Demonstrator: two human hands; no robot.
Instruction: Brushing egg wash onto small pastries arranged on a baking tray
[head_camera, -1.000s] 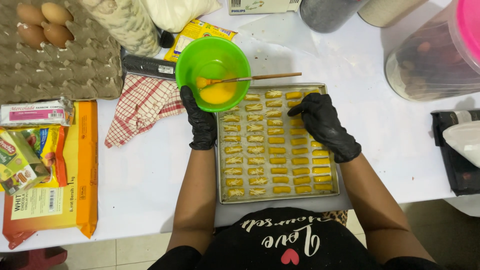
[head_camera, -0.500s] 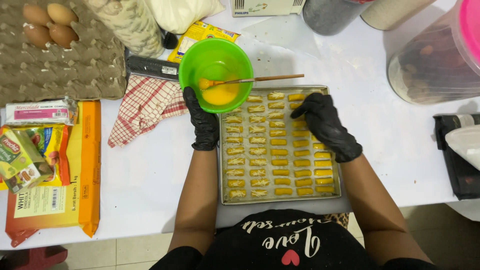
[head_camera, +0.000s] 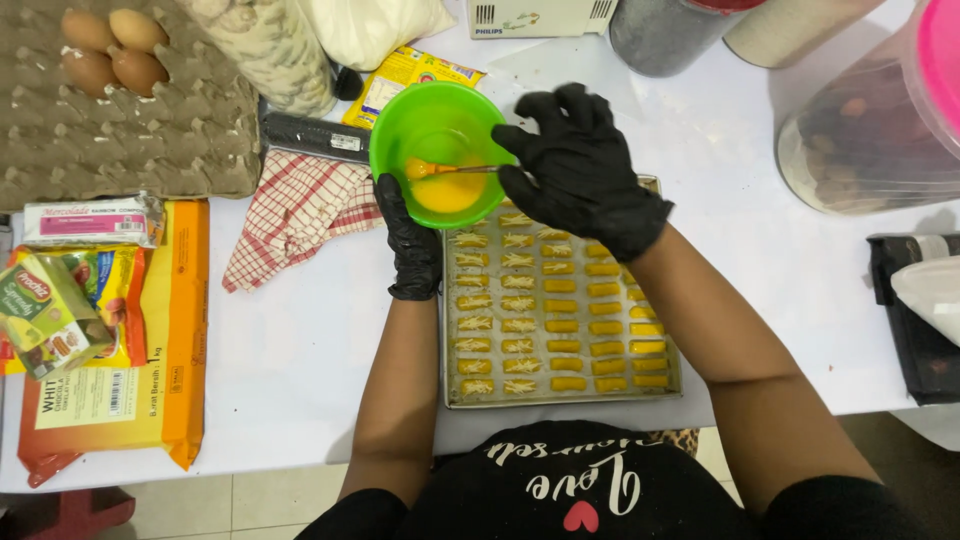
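Note:
Both hands wear black gloves. My left hand (head_camera: 408, 245) rests against the left rim of a metal baking tray (head_camera: 452, 395) filled with rows of small yellow pastry sticks (head_camera: 560, 305), just below a green bowl (head_camera: 400, 125) holding beaten egg yolk (head_camera: 447, 192). My right hand (head_camera: 580, 170) is above the tray's top edge and pinches the wooden handle of a brush (head_camera: 462, 169) whose head lies in the yolk.
A red checked cloth (head_camera: 295, 215) lies left of the bowl. An egg carton (head_camera: 130, 110) with eggs sits at the top left, packets (head_camera: 100, 330) along the left edge. Jars (head_camera: 870, 130) and a dark appliance (head_camera: 920, 310) stand on the right of the white table.
My right hand left the tray's right side, moved up and left, and took hold of the brush handle. The left hand stays by the tray's left rim.

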